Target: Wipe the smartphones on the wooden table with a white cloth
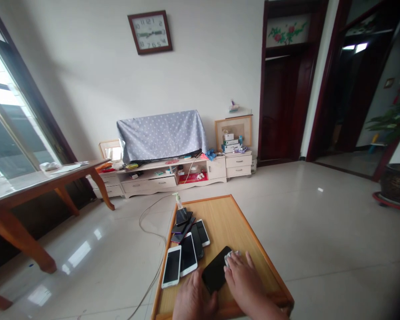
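Note:
A black smartphone (216, 272) lies slanted, dark screen up, near the front of a small wooden table (225, 218). My left hand (190, 298) grips its near left end, fingers at one edge and thumb at the other. With my right hand (244, 281) I press a crumpled white cloth or tissue (232, 255) against its far right end. Left of it lie a white phone (171, 267), another white phone (188, 255), a dark phone (197, 242) and a white-edged phone (203, 233), partly overlapping. Behind them several dark phones (182, 217) are piled up.
A clear pump bottle (179, 202) stands at the table's far left corner. A cable (143, 229) runs over the tiled floor to the left. A larger table (46, 178) is at left, a low white cabinet (216, 171) by the wall, and a potted plant (398, 178) at far right.

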`<state>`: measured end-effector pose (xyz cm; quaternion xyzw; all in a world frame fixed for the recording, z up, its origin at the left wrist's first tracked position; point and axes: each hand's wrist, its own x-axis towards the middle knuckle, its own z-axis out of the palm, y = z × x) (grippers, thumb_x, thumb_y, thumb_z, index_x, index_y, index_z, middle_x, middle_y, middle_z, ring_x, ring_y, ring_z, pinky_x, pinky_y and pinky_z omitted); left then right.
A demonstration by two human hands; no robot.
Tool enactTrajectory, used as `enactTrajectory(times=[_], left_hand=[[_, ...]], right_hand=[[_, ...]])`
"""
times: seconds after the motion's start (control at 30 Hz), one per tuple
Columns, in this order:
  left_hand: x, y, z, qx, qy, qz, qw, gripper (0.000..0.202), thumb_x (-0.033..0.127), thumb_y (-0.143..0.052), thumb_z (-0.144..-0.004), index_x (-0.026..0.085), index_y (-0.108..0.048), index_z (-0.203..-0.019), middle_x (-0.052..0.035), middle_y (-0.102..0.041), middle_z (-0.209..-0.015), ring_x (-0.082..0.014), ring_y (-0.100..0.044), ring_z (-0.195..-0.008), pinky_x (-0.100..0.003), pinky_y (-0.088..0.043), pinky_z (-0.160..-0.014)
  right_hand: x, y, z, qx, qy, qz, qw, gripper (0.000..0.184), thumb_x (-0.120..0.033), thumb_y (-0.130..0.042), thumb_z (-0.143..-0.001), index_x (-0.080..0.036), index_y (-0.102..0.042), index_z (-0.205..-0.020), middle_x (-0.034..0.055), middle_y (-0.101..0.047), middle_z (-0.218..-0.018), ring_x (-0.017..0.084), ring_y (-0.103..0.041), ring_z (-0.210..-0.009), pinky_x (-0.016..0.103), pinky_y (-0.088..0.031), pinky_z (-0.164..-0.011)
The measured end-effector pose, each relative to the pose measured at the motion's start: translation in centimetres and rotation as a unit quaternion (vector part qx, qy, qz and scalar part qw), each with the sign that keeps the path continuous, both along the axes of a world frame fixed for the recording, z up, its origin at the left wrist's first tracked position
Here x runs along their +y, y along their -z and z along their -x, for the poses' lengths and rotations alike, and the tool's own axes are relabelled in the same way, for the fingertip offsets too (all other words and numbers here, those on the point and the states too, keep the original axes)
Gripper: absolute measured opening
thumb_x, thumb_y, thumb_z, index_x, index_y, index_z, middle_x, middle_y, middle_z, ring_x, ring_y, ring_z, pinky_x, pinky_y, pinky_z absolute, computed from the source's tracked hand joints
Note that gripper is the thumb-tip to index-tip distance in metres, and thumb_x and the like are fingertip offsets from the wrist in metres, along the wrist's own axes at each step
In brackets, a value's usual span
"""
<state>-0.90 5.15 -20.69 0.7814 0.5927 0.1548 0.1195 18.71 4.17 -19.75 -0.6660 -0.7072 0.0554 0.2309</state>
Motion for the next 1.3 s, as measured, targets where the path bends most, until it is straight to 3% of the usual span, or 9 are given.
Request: enactTrajectory(times=[0.17, 0.23, 0.43, 0.5, 0.67, 0.87, 0.93, 1.17, 1.3], left_hand=[[0.2, -0.3, 0.2, 0.011, 0.005, 0.019, 1.000, 0.054, 0.031, -0.053, -0.080, 0.020, -0.049, -0.133, -0.0091, -0.064, -0.129, -0.0190, -0.059, -0.119, -0.027, -0.041, -0.104], [0.1, -0.5, 0.1, 0.017, 0.000, 0.035, 0.999, 0.055, 0.030, -0.053, -0.080, 0.020, -0.049, -0.134, -0.0091, -0.063, -0.131, -0.0191, -0.058, -0.121, -0.028, -0.040, -0.105], [-0.3, -1.0, -0.1, 0.005, -0.011, 0.036, 0.999, 0.062, 0.042, -0.061, -0.076, 0.021, -0.050, -0.134, -0.0091, -0.062, -0.131, -0.0237, -0.058, -0.121, -0.031, -0.041, -0.105], [-0.3, -1.1, -0.1, 0.002, -0.011, 0.034, 0.999, 0.061, 0.043, -0.061, -0.077, 0.021, -0.050, -0.133, -0.0091, -0.062, -0.131, -0.0236, -0.058, -0.122, -0.031, -0.041, -0.105], [-0.2, -1.0, 0.0, -0.036, 0.007, 0.020, 0.999, 0.053, 0.041, -0.056, -0.080, 0.023, -0.051, -0.130, -0.0075, -0.065, -0.127, -0.0209, -0.061, -0.116, -0.030, -0.042, -0.101], [-0.2, -0.3, 0.1, -0.023, -0.007, 0.007, 1.000, 0.062, 0.040, -0.061, -0.073, 0.021, -0.051, -0.131, -0.0082, -0.064, -0.127, -0.0238, -0.059, -0.117, -0.034, -0.041, -0.104], [-0.2, -0.2, 0.1, -0.022, -0.009, 0.005, 1.000, 0.061, 0.040, -0.061, -0.074, 0.021, -0.051, -0.131, -0.0087, -0.064, -0.128, -0.0240, -0.059, -0.118, -0.034, -0.040, -0.105], [-0.1, -0.5, 0.3, -0.013, -0.009, 0.022, 1.000, 0.061, 0.041, -0.061, -0.073, 0.021, -0.053, -0.130, -0.0080, -0.064, -0.126, -0.0230, -0.060, -0.117, -0.031, -0.043, -0.103], [-0.4, -0.9, 0.1, -0.005, -0.014, 0.018, 1.000, 0.061, 0.038, -0.061, -0.072, 0.021, -0.054, -0.130, -0.0089, -0.064, -0.129, -0.0229, -0.060, -0.119, -0.031, -0.043, -0.105]], right_hand=[[-1.1, 1.2, 3.9, 0.042, -0.124, 0.037, 0.991, 0.043, -0.032, -0.043, -0.098, -0.021, -0.060, -0.136, 0.0088, -0.056, -0.144, 0.024, -0.047, -0.137, 0.047, -0.012, -0.124], [-0.9, 1.1, 4.3, 0.051, -0.143, 0.037, 0.988, 0.043, -0.031, -0.040, -0.099, -0.024, -0.058, -0.138, 0.0071, -0.056, -0.144, 0.022, -0.047, -0.137, 0.047, -0.010, -0.124], [2.1, 0.8, 1.6, 0.006, 0.006, 0.026, 1.000, 0.047, -0.031, -0.033, -0.101, -0.016, -0.058, -0.138, 0.0134, -0.052, -0.147, 0.028, -0.041, -0.141, 0.054, -0.007, -0.123], [2.3, 1.3, 2.0, 0.005, 0.000, 0.032, 0.999, 0.048, -0.031, -0.034, -0.100, -0.015, -0.057, -0.139, 0.0134, -0.049, -0.149, 0.028, -0.038, -0.143, 0.052, -0.009, -0.123], [1.7, 2.1, 4.5, 0.038, -0.110, 0.029, 0.993, 0.046, -0.028, -0.032, -0.101, -0.026, -0.054, -0.141, 0.0056, -0.050, -0.150, 0.022, -0.038, -0.143, 0.048, -0.007, -0.123], [3.2, 1.1, 1.4, -0.015, 0.034, 0.042, 0.998, 0.048, -0.027, -0.030, -0.100, -0.019, -0.056, -0.140, 0.0110, -0.051, -0.148, 0.026, -0.040, -0.142, 0.054, -0.006, -0.122], [3.0, 1.1, 0.8, -0.030, 0.051, 0.046, 0.997, 0.049, -0.028, -0.032, -0.098, -0.016, -0.057, -0.139, 0.0136, -0.051, -0.148, 0.028, -0.040, -0.141, 0.054, -0.008, -0.122], [-0.2, 2.7, 2.0, 0.030, -0.048, 0.030, 0.998, 0.041, -0.023, -0.041, -0.095, -0.023, -0.066, -0.128, 0.0072, -0.060, -0.139, 0.024, -0.049, -0.134, 0.046, -0.013, -0.122], [0.5, 2.4, 0.4, 0.046, -0.064, 0.016, 0.997, 0.037, -0.023, -0.039, -0.096, -0.026, -0.071, -0.115, 0.0057, -0.067, -0.129, 0.022, -0.057, -0.123, 0.041, -0.028, -0.115]])
